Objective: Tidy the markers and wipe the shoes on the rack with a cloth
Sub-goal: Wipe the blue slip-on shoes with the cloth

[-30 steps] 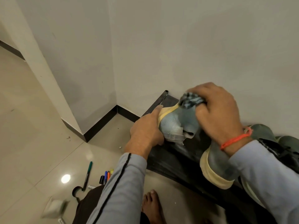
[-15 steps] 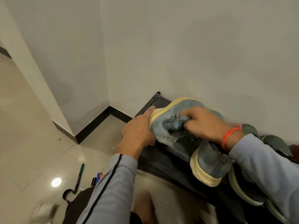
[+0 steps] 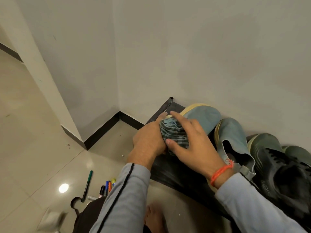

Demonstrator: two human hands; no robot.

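- Shoes first: the blue-grey shoe (image 3: 204,117) with the cream sole sits at the far-left end of the black rack (image 3: 170,170), toe toward the wall, and its twin (image 3: 234,140) is right beside it.
- Right hand (image 3: 193,142) is on that end shoe, pressing a bunched striped cloth (image 3: 175,133) onto it. Thumb is hooked round the cloth's near edge and the index finger sticks out straight, so I'd call that gripping it.
- Left hand (image 3: 148,140) is against the shoe's left side at the rack's end; its fingers are hidden behind the cloth, so can't tell if they're clenched or loose.
- Dark green shoes (image 3: 262,148) are further right along the rack.
- Markers (image 3: 107,184) lie on the floor left of the rack, with a green one (image 3: 87,184) off on its own nearby.
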